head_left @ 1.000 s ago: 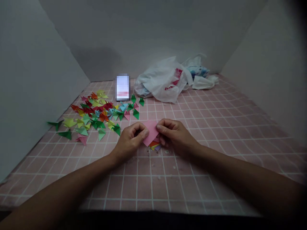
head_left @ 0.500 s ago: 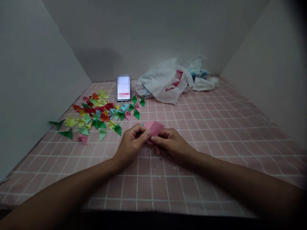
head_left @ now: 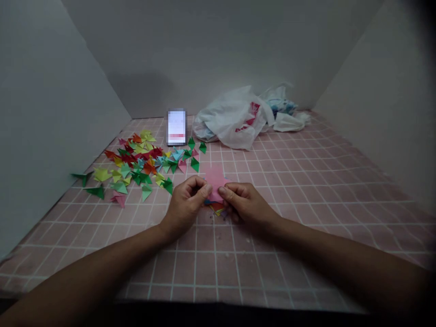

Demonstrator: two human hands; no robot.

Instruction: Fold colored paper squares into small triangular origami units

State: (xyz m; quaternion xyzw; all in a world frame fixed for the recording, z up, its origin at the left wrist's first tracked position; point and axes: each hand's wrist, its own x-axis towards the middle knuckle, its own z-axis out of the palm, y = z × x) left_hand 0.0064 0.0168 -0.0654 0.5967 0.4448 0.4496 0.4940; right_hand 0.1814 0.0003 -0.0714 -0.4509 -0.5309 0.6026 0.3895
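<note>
Between my two hands is a small pink sheet of paper [head_left: 214, 181], held upright and fairly flat. My left hand [head_left: 190, 196] pinches its left edge between thumb and curled fingers. On the opposite edge my right hand [head_left: 242, 200] grips it the same way, thumb on top. Below the pink sheet, a few coloured papers [head_left: 217, 208] in blue, orange and yellow peek out; most of them are hidden. To the left lies a spread of folded origami pieces [head_left: 136, 159] in green, yellow, red, orange, blue and pink.
A phone [head_left: 176, 127] with a lit, blurred screen stands upright behind the origami. White plastic bags [head_left: 231, 118] lie crumpled at the back. The pink checked tablecloth [head_left: 306, 181] covers the table, with pale walls on three sides.
The pink paper has gone from a tilted, corner-up position to a squarer one facing me. My hands have parted slightly, and the coloured papers underneath now show.
</note>
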